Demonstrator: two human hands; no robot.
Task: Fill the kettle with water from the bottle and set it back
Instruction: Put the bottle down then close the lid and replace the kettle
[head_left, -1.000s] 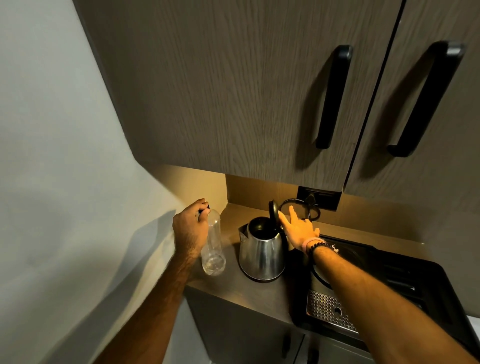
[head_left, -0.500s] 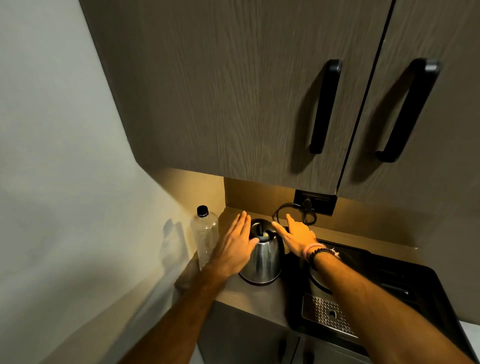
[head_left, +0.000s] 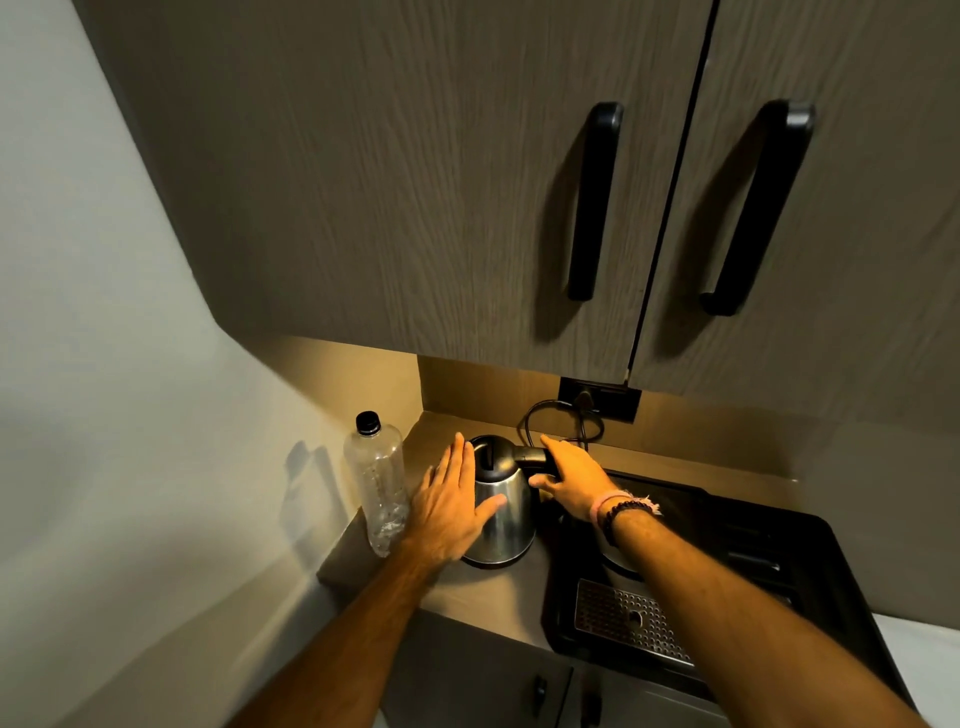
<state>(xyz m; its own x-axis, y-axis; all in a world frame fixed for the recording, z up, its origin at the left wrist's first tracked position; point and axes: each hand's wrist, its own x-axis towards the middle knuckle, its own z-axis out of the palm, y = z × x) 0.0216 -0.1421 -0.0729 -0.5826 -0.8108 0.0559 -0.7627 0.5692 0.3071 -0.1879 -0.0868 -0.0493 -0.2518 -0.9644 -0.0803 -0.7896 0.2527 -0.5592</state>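
A steel kettle (head_left: 506, 512) with a black lid stands on the countertop, lid down. My right hand (head_left: 571, 475) is wrapped around its black handle on the right side. My left hand (head_left: 452, 501) lies flat against the kettle's left wall, fingers straight and apart, holding nothing. A clear plastic bottle (head_left: 378, 480) with a black cap stands upright at the counter's left end, next to my left hand. It looks almost empty, with a little water at the bottom.
A black tray (head_left: 779, 582) with a metal drip grate (head_left: 628, 621) fills the counter on the right. A black cord (head_left: 550, 418) loops to a wall socket (head_left: 597, 397) behind the kettle. Cupboard doors with black handles (head_left: 595, 200) hang overhead. A wall closes the left side.
My left hand let go of the bottle and moved right to the kettle's side. The kettle lid, open a second ago, is down. My right hand moved onto the handle.
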